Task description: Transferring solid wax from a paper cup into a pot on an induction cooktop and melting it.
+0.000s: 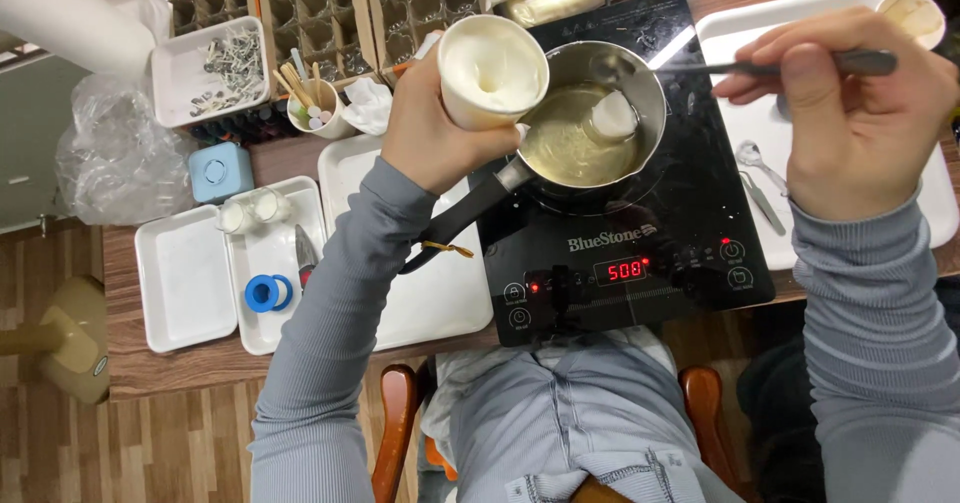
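While tilted over the rim of the small steel saucepan (590,113), paper cup (492,70) of white wax sits clasped in left hand (440,128), mouth turned toward the camera, wax inside still solid and dished at centre. Right hand (850,113) clenched around handle of metal spoon (700,65), bowl of spoon reaching over far side of pan. Pan holding pale yellowish melted liquid with one unmelted white lump (613,116) at right side, just under the spoon. Pan seated on black induction hob (640,233), red digits lit on front panel; long black pan handle (462,218) pointing toward the body, beneath left wrist. Large white tray (440,293) lying left of hob, under pan handle. Further left, two smaller white trays (185,278) side by side, one carrying blue tape roll (268,292) and two small glass jars (250,211). Behind these, light blue box (220,172), cup of wooden sticks (312,103), tray of metal wick tabs (225,68). Right of hob, another white tray (800,23) bearing second spoon (757,158).
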